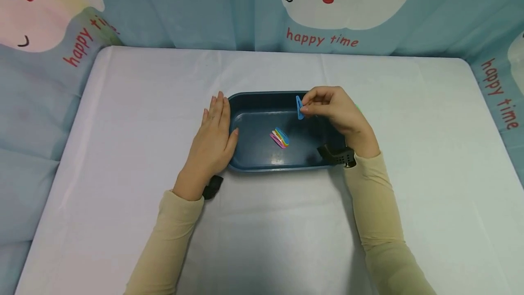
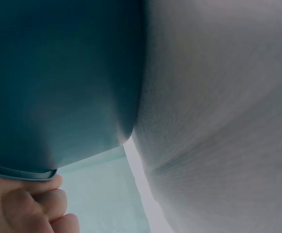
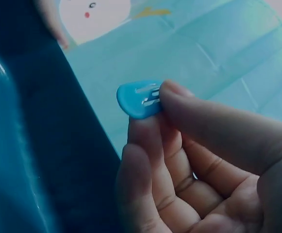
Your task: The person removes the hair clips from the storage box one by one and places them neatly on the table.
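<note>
Between thumb and fingertips, my right hand [image 1: 341,110] pinches a blue snap hair clip [image 1: 299,107] over the right part of a dark blue tray [image 1: 249,163]. The right wrist view shows the clip's rounded, glossy end [image 3: 133,99] sticking out past the thumb. Inside the tray, near its middle, lies a small pile of hair clips [image 1: 280,138] in blue, yellow, white and pink. My left hand [image 1: 210,138] lies with straight fingers along the tray's left rim. From below, the left wrist view has its fingers [image 2: 34,204] at the rim.
A white cloth covers the table [image 1: 135,117] around the tray. A pale blue curtain [image 1: 196,8] with cartoon prints and red lettering hangs along the back and sides. Something small and green [image 1: 358,107] peeks out behind my right wrist.
</note>
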A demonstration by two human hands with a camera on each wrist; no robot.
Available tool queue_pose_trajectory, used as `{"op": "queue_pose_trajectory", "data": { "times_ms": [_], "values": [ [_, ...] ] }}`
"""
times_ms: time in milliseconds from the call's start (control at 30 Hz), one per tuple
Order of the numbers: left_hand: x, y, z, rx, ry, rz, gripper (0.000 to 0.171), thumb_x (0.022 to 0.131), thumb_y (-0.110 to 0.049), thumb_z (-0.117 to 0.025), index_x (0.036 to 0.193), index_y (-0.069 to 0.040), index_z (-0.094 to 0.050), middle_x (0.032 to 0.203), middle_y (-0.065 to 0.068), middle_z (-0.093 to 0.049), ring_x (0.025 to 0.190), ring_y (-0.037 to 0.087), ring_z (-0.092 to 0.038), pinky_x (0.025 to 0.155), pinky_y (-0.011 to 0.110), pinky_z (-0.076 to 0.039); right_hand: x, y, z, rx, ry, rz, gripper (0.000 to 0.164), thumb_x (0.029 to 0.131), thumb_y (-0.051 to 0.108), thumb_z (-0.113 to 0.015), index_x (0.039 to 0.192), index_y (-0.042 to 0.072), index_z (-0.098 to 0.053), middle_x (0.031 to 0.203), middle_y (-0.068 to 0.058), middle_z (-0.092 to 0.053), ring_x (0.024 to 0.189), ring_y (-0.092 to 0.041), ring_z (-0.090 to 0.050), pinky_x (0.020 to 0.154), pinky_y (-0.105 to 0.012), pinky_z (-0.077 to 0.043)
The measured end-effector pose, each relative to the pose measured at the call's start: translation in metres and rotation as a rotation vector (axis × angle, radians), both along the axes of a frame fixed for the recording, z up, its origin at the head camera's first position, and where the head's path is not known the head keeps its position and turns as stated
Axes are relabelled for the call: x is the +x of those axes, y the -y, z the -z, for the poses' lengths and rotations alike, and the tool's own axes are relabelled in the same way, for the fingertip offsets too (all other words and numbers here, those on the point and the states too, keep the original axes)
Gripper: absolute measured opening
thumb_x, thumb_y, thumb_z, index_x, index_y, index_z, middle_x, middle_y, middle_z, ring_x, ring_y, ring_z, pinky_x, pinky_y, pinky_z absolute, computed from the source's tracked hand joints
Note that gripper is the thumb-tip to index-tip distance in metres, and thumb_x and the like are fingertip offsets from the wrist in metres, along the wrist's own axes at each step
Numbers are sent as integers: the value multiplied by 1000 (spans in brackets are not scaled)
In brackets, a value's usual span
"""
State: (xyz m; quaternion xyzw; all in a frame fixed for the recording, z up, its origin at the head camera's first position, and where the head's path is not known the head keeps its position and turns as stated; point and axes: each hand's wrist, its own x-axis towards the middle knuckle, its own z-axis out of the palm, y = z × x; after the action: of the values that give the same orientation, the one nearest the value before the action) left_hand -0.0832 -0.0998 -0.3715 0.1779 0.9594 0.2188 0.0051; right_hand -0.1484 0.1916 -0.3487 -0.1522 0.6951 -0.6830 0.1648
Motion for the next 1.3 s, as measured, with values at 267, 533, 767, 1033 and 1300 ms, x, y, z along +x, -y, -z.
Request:
{"op": "queue_pose_trajectory", "data": {
  "times_ms": [267, 533, 767, 1033, 1300],
  "values": [
    [0, -1, 0, 7, 3, 4, 65, 100, -24, -37, 147, 8, -5, 156, 19, 3, 143, 28, 5, 113, 45, -4, 2, -12, -8, -48, 10, 25, 18, 83, -13, -61, 81, 3, -69, 69, -4, -65, 65, -18, -61, 66, -29, -49],
    [0, 0, 0, 16, 7, 6, 65, 101, -25, -35, 147, 8, -4, 156, 19, 4, 143, 25, 8, 113, 45, -3, 4, -29, -14, -33, 27, 67, 16, 83, -11, -62, 81, 3, -70, 68, -4, -65, 65, -17, -62, 54, -24, -46],
    [0, -1, 0, 14, 8, 9, 65, 101, -25, -35, 147, 8, -4, 156, 18, 5, 143, 29, 5, 113, 45, -3, 4, -41, -14, -26, 26, 110, 16, 84, -11, -61, 82, 3, -70, 68, -5, -67, 63, -16, -60, 44, -23, -38],
    [-1, 0, 0, 12, 6, 7, 65, 101, -25, -35, 147, 7, -3, 156, 18, 6, 143, 26, 8, 113, 45, -4, 2, -54, -11, -79, 58, 116, 14, 85, -12, -60, 83, -1, -68, 68, -6, -66, 55, -16, -57, 51, -25, -46],
    [-1, 0, 0, 14, 6, 9, 65, 101, -25, -35, 147, 7, -3, 156, 18, 5, 143, 25, 8, 113, 45, -3, 1, -63, -5, -96, 64, 130, 12, 85, -12, -59, 84, -4, -67, 69, -9, -66, 52, -19, -56, 52, -27, -47]
  ]
}}
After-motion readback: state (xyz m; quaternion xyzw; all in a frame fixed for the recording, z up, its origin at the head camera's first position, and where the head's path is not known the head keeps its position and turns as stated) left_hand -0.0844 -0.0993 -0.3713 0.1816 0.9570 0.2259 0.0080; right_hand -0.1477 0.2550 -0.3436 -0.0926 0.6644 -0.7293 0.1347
